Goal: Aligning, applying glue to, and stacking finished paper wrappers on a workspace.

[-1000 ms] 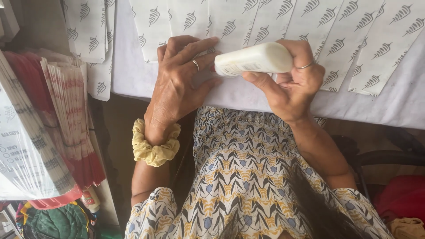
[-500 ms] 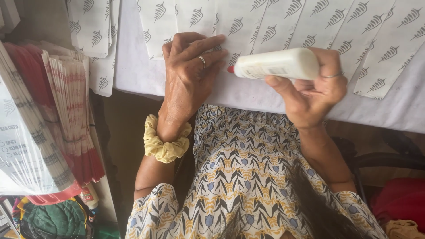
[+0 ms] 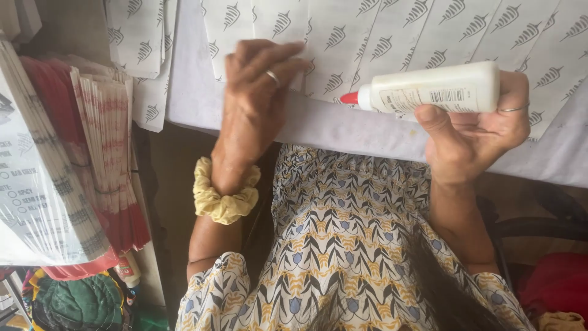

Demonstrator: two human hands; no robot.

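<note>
White plastic glue bottle (image 3: 438, 90), clamped sideways in the right hand (image 3: 471, 138) with its red nozzle near the printed paper sheets (image 3: 380, 37), wants a light, steady squeeze (I judge) while the left hand (image 3: 254, 101) presses them flat, fingers spread

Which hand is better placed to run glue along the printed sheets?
Right, most likely. The right hand already grips the glue bottle, red nozzle toward the printed sheets; the left hand lies flat on them.
</note>
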